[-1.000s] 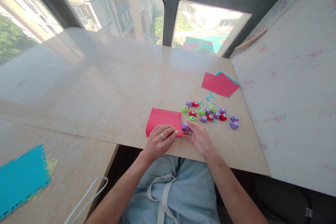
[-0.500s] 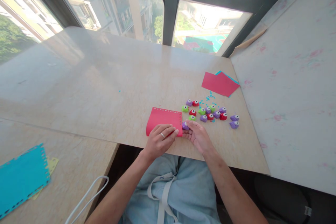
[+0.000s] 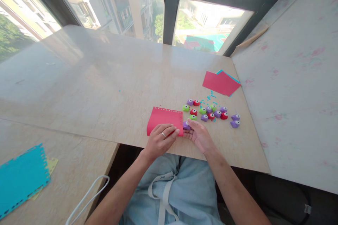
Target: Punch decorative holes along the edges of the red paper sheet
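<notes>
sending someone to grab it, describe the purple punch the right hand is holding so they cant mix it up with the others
Start at the beige table under the window and find the red sheet with a punched top edge at its near edge. The purple punch sits at that sheet's right edge, pinched by the right hand. Unlike the loose punches scattered beyond it, it alone touches the paper and a hand.
</notes>
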A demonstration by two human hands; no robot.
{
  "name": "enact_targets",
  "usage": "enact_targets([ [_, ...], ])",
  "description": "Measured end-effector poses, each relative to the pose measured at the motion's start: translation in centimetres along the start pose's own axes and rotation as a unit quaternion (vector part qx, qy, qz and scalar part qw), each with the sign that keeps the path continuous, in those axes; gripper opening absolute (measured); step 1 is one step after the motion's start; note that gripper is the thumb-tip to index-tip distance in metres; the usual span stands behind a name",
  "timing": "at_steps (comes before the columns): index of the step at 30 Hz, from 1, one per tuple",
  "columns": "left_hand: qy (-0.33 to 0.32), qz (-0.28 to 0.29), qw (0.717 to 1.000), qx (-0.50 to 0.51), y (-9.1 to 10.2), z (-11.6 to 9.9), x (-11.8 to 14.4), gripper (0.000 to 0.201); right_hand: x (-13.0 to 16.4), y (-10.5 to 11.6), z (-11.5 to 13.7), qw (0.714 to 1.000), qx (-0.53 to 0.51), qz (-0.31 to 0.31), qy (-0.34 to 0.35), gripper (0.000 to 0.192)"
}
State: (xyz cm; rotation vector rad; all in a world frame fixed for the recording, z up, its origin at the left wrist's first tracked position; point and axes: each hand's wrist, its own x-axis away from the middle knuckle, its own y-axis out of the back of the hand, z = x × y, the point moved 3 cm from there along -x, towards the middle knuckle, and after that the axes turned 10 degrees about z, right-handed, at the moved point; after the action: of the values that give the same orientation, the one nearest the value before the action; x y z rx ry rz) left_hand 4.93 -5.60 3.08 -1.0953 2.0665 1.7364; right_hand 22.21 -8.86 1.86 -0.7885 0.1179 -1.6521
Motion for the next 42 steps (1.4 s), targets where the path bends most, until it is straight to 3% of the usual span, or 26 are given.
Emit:
enact_targets([
  [20, -0.002, -0.007, 1.0, 0.013, 0.16, -0.04, -0.17, 0.028, 0.18, 0.23, -0.08, 1.0, 0.007, 0.002, 0.005, 0.028],
  [36, -0.005, 0.022, 1.0, 0.017, -0.16, -0.12, 0.04, 0.026, 0.21, -0.11, 0.12, 1.0, 0.023, 0.014, 0.003, 0.028],
  [42, -0.002, 0.021, 1.0, 0.016, -0.11, -0.18, 0.13, 0.026, 0.51, -0.41, -0.02, 0.994, 0.102, -0.038, 0.018, 0.034],
])
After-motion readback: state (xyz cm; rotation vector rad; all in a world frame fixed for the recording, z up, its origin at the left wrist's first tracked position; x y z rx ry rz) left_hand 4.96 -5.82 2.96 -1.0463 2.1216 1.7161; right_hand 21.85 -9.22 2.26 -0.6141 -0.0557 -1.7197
